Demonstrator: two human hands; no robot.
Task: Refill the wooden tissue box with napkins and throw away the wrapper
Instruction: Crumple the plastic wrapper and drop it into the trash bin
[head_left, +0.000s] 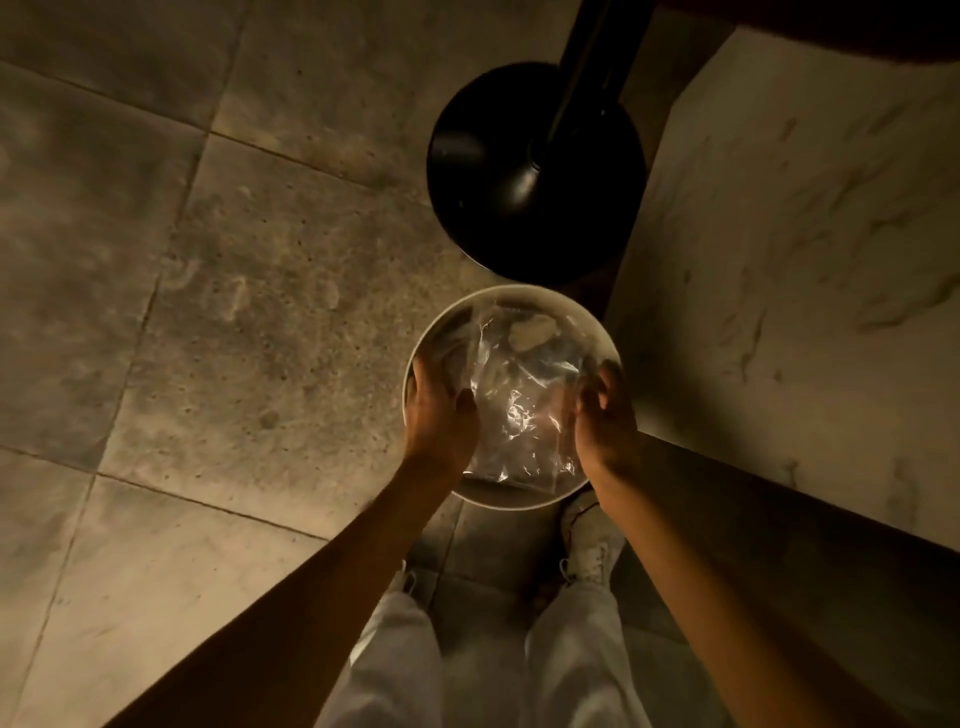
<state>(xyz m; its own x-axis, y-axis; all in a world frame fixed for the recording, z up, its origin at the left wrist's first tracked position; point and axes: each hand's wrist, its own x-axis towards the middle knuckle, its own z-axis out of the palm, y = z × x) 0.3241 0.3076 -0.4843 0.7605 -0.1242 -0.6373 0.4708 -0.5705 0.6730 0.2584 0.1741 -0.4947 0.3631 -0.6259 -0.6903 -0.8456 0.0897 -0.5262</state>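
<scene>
Wrapper (514, 400): clear crinkled plastic, catching glints of light, lying over the mouth of a round white bin (602, 332) on the floor
Left hand (441, 410): reaching down, fingers curling onto the wrapper's left edge, pressing at the bin's left rim
Right hand (605, 410): gripping the wrapper's right edge beside the right rim
Bin contents: a pale crumpled scrap (535, 330) showing at the far side
Person: standing at the near side, white shoe (592, 545) just beside the bin
Surroundings: black round pedestal base (498, 208) sitting farther off on stone tiles; marbled panel (805, 260) rising at right
</scene>
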